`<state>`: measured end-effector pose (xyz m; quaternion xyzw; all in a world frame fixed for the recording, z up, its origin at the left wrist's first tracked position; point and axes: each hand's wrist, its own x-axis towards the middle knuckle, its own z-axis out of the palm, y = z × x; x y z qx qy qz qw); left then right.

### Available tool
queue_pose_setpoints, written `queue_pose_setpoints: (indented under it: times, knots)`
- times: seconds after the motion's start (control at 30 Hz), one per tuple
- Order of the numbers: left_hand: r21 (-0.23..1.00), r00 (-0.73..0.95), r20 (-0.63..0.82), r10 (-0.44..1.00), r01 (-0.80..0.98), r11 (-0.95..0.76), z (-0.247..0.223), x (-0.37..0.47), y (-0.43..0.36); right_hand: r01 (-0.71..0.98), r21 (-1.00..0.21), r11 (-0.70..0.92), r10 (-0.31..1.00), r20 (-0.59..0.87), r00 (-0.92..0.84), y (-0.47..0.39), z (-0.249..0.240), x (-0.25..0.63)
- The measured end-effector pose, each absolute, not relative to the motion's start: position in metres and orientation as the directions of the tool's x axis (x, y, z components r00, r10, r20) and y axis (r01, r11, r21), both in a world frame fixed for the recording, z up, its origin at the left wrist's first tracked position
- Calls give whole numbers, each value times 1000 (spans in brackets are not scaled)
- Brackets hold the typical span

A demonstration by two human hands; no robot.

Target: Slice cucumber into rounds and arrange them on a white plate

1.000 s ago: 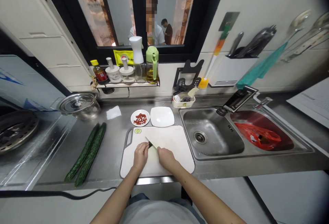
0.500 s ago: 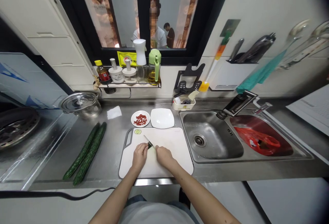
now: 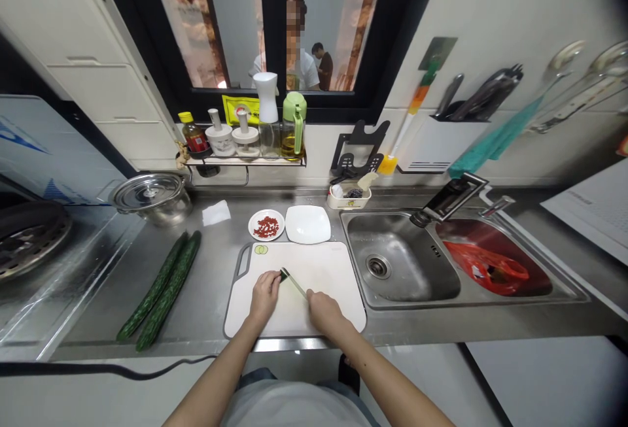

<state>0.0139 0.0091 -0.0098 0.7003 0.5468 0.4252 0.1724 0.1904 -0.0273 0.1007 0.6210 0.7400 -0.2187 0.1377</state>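
On the white cutting board (image 3: 338, 283), my left hand (image 3: 265, 293) holds a short dark green cucumber piece (image 3: 284, 274), mostly hidden by the fingers. My right hand (image 3: 322, 311) is closed round the handle of a knife (image 3: 295, 282), whose blade slants up and left with its tip at the piece. Thin cucumber slices (image 3: 261, 250) lie at the board's upper left corner. Behind the board stand a small plate of chopped red bits (image 3: 266, 225) and a bare white square plate (image 3: 308, 224).
Two whole cucumbers (image 3: 169, 290) lie left of the board, with a lidded pot (image 3: 152, 198) behind. A double sink (image 3: 407, 263) holding a red bag (image 3: 485, 269) is on the right. Seasoning bottles stand on a shelf (image 3: 250, 161). People show beyond the window.
My right hand has moved right and slightly down, drawing the knife back so its tip is now at the cucumber piece instead of beyond it. My left hand stays almost in place.
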Motion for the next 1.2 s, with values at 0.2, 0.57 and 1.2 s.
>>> queue_pose_setpoints:
  times: [0.2,0.57,1.2]
  knots:
    - [744,26,345,938,603,-290,-6,13,9,978,-182,103,854,-488,-181,-33,106,200]
    - [883,-305,192,933,468,-29,22,1,16,981,9,196,936,-301,-184,-20,115,223]
    - [788,357,4,934,574,-223,102,25,41,901,109,419,851,300,-432,-14,98,229]
